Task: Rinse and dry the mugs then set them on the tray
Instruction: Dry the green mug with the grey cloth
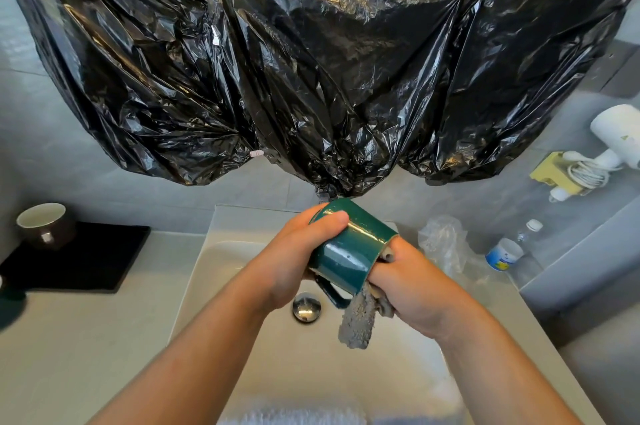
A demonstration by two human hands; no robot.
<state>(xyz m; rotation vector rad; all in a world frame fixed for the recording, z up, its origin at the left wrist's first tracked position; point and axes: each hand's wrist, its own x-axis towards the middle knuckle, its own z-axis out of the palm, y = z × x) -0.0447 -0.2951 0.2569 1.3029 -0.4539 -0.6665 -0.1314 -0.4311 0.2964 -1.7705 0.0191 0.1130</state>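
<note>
Gripping green mug (349, 251) in left hand (294, 262), centre frame; clutching grey cloth (358, 324) in right hand (412, 286), fingers inside mug. Brown mug (45, 225) on tray (97, 258), left.

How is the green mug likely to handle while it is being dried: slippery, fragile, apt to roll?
The mug looks glossy and glazed, so it is probably slippery if wet; the left hand wraps its body. It seems rigid ceramic, likely to chip if dropped into the sink below. Laid sideways it might roll until its handle stops it.
</note>
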